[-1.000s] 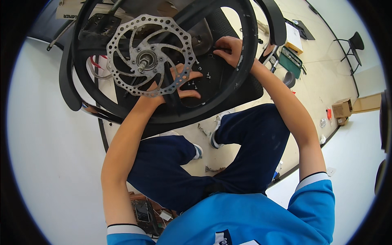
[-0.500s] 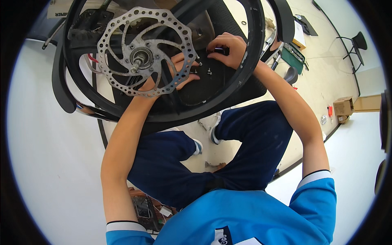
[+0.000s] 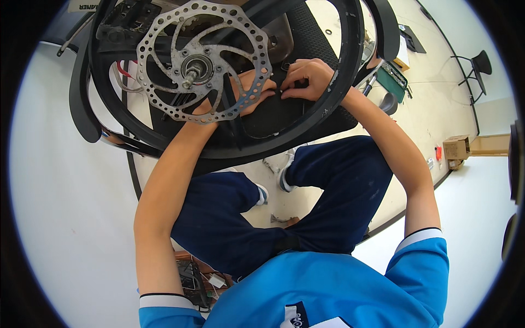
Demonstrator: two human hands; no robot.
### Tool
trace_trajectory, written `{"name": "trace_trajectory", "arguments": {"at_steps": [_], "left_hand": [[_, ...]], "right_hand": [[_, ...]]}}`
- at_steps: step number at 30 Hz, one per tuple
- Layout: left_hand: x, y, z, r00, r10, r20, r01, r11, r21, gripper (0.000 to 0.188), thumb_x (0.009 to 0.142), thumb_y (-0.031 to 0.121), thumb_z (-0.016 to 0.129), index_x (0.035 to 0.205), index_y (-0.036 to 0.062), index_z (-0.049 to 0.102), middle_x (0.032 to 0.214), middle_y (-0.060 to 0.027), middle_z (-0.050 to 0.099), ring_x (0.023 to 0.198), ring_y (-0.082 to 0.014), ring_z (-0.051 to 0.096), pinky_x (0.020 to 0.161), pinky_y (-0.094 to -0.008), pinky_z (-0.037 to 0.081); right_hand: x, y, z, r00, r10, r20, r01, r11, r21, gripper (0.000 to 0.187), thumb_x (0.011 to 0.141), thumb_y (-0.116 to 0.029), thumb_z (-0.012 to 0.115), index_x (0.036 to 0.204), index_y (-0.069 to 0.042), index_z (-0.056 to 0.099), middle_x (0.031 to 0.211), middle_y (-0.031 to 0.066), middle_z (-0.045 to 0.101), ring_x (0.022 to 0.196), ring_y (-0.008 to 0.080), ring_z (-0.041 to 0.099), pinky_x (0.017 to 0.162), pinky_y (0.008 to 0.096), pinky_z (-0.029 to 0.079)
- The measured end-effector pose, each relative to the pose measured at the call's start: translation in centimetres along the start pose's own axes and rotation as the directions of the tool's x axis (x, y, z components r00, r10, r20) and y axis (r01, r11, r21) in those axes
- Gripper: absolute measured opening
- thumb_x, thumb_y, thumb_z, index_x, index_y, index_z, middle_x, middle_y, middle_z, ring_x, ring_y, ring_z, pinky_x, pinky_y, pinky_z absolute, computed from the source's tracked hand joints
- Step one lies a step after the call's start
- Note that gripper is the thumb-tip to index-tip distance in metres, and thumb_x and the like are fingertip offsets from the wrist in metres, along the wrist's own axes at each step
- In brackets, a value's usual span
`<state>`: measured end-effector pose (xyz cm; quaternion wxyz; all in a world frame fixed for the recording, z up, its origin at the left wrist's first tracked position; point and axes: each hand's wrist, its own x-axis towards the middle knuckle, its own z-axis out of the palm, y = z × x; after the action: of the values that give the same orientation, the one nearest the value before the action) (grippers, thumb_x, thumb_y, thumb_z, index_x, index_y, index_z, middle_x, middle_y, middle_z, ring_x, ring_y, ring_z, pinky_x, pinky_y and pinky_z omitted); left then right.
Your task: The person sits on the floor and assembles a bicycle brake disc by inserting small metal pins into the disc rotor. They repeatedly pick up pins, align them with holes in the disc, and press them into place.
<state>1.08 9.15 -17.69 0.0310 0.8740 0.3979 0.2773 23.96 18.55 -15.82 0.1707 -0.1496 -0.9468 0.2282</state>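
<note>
Item one: a black wheel (image 3: 339, 82) with thick spokes, held up close before us and filling the upper part of the view, its rim curving from upper left round to upper right.

Item two: a silver brake disc (image 3: 229, 33), drilled with small holes and wavy at the edge, fixed on the wheel's hub (image 3: 192, 70) at upper left of centre.

Item three: our left hand (image 3: 249, 90). It reaches through the wheel from below, partly behind the disc. The fingers lie fairly flat and extended toward the right against the dark surface inside the rim. We cannot tell whether it grips anything, since the disc and a spoke cover much of it.

Item four: our right hand (image 3: 306, 76). It sits just beside the left, fingertips almost touching it, fingers curled down and pinched together on the dark surface. Whatever it pinches is too small for us to make out.

Item five: a black mat (image 3: 322, 38) or pad behind the wheel, on which both hands work.

Item six: our legs in dark blue trousers (image 3: 339, 186) below, and a bright blue shirt (image 3: 328, 290) at the lower edge.

Item seven: a cardboard box (image 3: 456, 147) on the floor at far right, well apart from the wheel.
</note>
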Motion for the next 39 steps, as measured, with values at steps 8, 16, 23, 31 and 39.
{"name": "trace_trajectory", "arguments": {"at_steps": [8, 16, 23, 31, 39], "left_hand": [[-1.2, -0.4, -0.2, 0.996, -0.065, 0.059, 0.061, 0.996, 0.066, 0.013, 0.089, 0.018, 0.07, 0.096, 0.0081, 0.066, 0.092, -0.0072, 0.06, 0.078, -0.025, 0.065, 0.066, -0.0354, 0.052], [-3.4, -1.0, 0.4, 0.996, -0.066, -0.052, 0.072, 0.989, 0.127, 0.019, 0.092, 0.021, 0.066, 0.107, 0.0102, 0.06, 0.091, -0.0073, 0.061, 0.083, -0.0265, 0.066, 0.069, -0.0372, 0.051], [-4.7, -0.6, -0.4, 0.992, -0.1, -0.082, 0.113, 0.976, 0.186, 0.022, 0.092, 0.022, 0.067, 0.109, 0.0096, 0.06, 0.098, -0.0096, 0.065, 0.091, -0.0284, 0.066, 0.077, -0.0402, 0.052], [-4.0, 1.4, -0.6, 0.987, -0.136, -0.089, 0.161, 0.899, 0.408, 0.037, 0.092, 0.027, 0.067, 0.121, 0.0049, 0.061, 0.109, -0.0113, 0.065, 0.103, -0.0314, 0.063, 0.091, -0.0419, 0.05], [-6.8, -2.9, 2.7, 0.993, 0.116, -0.021, -0.076, 0.764, 0.64, 0.028, 0.095, 0.021, 0.062, 0.118, 0.0058, 0.056, 0.105, -0.0107, 0.064, 0.102, -0.0305, 0.064, 0.09, -0.0442, 0.051]], "right_hand": [[0.0, -1.4, -0.1, 0.999, -0.039, -0.015, 0.037, 0.993, -0.108, 0.013, 0.084, -0.02, 0.074, 0.091, -0.008, 0.073, 0.077, 0.0036, 0.06, 0.076, 0.0212, 0.061, 0.064, 0.0308, 0.05], [-0.8, -1.5, 0.8, 0.987, -0.134, -0.087, 0.112, 0.97, -0.216, 0.015, 0.086, -0.015, 0.072, 0.096, -0.005, 0.067, 0.084, 0.0081, 0.06, 0.083, 0.0268, 0.063, 0.072, 0.0357, 0.053], [-1.2, -2.3, 0.1, 0.979, 0.107, -0.171, -0.107, 0.994, 0.012, 0.013, 0.085, -0.012, 0.072, 0.093, -0.002, 0.069, 0.081, 0.0076, 0.065, 0.071, 0.0184, 0.064, 0.065, 0.0299, 0.052], [-2.3, -0.7, -0.9, 0.823, 0.539, -0.178, -0.362, 0.74, 0.566, 0.022, 0.088, -0.019, 0.074, 0.103, -0.003, 0.074, 0.087, 0.0053, 0.072, 0.076, 0.011, 0.067, 0.071, 0.0235, 0.054], [-3.6, -1.1, -2.7, 0.722, 0.689, -0.071, -0.327, 0.428, 0.842, 0.027, 0.09, -0.014, 0.073, 0.107, 0.006, 0.068, 0.094, 0.0124, 0.071, 0.081, 0.0185, 0.071, 0.075, 0.0272, 0.059]]}}
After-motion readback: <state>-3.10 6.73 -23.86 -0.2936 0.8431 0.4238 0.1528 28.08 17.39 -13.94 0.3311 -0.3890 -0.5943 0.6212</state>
